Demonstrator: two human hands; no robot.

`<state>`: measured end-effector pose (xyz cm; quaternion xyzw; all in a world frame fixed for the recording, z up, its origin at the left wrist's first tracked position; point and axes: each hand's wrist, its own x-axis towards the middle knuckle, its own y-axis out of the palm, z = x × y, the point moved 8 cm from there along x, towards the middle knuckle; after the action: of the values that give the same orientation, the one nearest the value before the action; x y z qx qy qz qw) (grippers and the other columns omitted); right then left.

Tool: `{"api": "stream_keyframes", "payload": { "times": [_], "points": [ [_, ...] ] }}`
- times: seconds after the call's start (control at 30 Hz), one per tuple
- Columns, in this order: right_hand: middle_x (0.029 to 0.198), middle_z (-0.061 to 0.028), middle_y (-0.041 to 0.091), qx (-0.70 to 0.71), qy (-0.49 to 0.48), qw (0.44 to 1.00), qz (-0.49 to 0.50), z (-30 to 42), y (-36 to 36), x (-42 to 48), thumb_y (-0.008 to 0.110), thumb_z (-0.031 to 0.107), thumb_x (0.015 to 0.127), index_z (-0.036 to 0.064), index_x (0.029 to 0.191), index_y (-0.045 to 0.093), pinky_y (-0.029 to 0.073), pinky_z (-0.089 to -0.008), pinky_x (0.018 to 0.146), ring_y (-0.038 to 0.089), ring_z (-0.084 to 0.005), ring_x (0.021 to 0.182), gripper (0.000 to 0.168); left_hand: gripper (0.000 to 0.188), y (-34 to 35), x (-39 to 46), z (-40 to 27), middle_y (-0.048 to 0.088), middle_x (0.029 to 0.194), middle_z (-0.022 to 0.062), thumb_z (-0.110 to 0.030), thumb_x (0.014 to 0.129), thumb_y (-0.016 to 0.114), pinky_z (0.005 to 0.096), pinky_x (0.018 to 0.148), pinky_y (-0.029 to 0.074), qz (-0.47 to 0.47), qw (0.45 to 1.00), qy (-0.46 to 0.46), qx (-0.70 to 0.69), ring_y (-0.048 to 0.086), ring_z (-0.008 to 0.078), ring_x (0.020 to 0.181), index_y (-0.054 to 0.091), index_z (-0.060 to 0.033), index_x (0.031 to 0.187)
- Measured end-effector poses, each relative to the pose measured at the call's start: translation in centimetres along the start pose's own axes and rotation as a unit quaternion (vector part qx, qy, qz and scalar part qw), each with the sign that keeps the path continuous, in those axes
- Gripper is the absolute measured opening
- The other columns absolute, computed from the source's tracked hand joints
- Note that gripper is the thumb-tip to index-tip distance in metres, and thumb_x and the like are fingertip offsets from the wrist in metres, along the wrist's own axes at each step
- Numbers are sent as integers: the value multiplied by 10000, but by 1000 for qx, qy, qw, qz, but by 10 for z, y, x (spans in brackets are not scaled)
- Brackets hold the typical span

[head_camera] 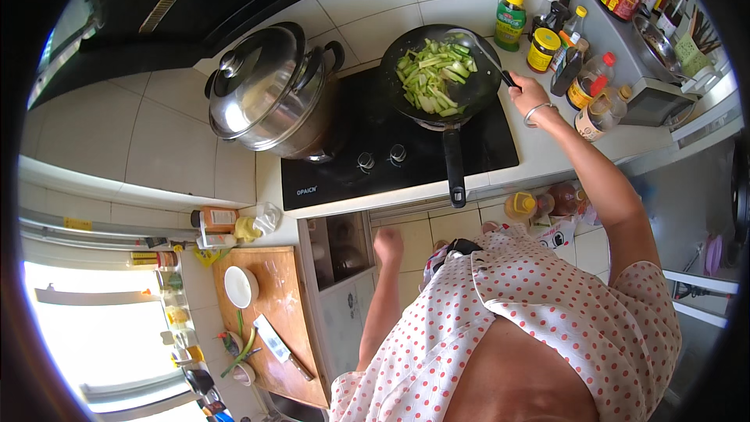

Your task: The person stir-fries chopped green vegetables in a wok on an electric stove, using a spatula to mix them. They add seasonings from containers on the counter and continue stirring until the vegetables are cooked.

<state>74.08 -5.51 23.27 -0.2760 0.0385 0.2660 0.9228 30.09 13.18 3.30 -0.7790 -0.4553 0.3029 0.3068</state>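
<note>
My right hand (529,97), with a bangle at the wrist, grips the black handle of a metal cooking spatula (487,54). The spatula's head reaches over the far right inside of a black wok (483,91). Chopped pale-green vegetable pieces (433,73) lie heaped in the wok, mostly left of centre. Its long handle (453,158) points towards me, with no hand on it. Under the wok is a black glass gas hob (375,123) with two knobs. My left hand (388,246) hangs below the counter edge, fingers curled, with nothing visible in it.
A large lidded steel steamer pot (263,94) covers the left burner. Seasoning bottles and jars (544,50) crowd the counter at right. On the left, a wooden board (281,287) carries a cleaver (272,337) and a white bowl (241,286). Oil bottles (520,206) stand on the floor.
</note>
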Motion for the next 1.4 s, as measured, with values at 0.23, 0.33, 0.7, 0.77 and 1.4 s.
{"api": "stream_keyframes", "payload": {
  "times": [0.23, 0.33, 0.7, 0.77, 1.4],
  "points": [
    [678, -58, 487, 182, 140, 965, 125, 27, 18, -36, 484, 131, 871, 86, 1256, 422, 281, -231, 327, 380, -81, 415, 393, 243, 1, -153, 184, 623, 645, 160, -215, 675, 650, 370, 558, 479, 25, 958, -286, 17, 620, 238, 591, 638, 27, 685],
    [690, -51, 503, -32, -18, 999, 28, 18, 13, 23, 477, 136, 867, 94, 1297, 391, 307, -229, 340, 378, -85, 421, 441, 214, 23, -187, 235, 607, 587, 121, -184, 699, 631, 342, 503, 468, 19, 922, -374, -95, 587, 172, 518, 636, 24, 647],
    [637, -69, 506, -99, -58, 978, 175, 58, 9, -37, 496, 81, 814, 70, 1259, 442, 356, -269, 421, 422, -131, 437, 449, 299, 14, -163, 129, 563, 526, 80, -205, 805, 558, 297, 377, 388, 104, 928, -346, -91, 519, 159, 429, 618, 35, 637],
    [648, -113, 522, -275, -231, 924, 136, 76, -11, -55, 503, 76, 803, 66, 1213, 493, 396, -287, 488, 469, -159, 483, 410, 295, 14, -165, 134, 566, 539, 82, -203, 814, 559, 306, 365, 385, 92, 925, -344, -134, 497, 164, 406, 614, 34, 646],
    [818, -115, 573, -458, -342, 821, -10, 128, 54, -47, 452, 51, 799, 187, 1185, 517, 450, -410, 629, 586, -297, 764, 414, 294, 26, -182, 183, 529, 523, 89, -182, 835, 550, 309, 331, 351, 77, 892, -398, -202, 449, 159, 367, 565, 29, 631]
  ]
}}
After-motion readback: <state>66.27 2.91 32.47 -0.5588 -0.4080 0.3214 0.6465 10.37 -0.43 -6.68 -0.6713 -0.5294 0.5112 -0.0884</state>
